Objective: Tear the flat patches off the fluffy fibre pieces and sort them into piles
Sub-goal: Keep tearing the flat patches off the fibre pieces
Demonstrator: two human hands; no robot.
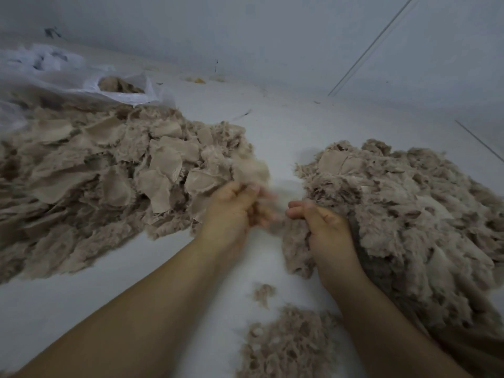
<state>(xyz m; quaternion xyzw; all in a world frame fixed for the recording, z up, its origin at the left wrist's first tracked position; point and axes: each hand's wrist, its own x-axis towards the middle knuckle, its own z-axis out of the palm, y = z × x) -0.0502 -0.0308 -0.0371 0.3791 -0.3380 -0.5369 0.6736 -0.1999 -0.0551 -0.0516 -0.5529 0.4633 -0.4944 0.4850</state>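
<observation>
A pale grey-white floor fills the view, seen from above by the person working. A bare strip of it runs from the 12 o'clock wall down to the middle, between two beige heaps. That lane is the widest open room; it narrows where both hands meet at centre.

At 9 o'clock lies a broad pile of flat patches mixed with fluff, its inner edge reaching almost to centre. At 3 o'clock sits a tall pile of fluffy fibre, its near edge touching the right wrist. At 6 o'clock, between the forearms, lies a smaller heap of loose fibre, with one stray tuft just above it. A white plastic bag holding more beige material lies at 10 o'clock, against the far edge of the patch pile.

The left hand has its fingers curled around a fluffy piece, which rises blurred above the knuckles at the edge of the patch pile. The right hand rests on the fibre pile's inner edge, its fingers bent toward the left hand. Blur hides whether they pinch any fibre, so I cannot tell. The two hands are near each other, with a narrow gap between the fingertips.
</observation>
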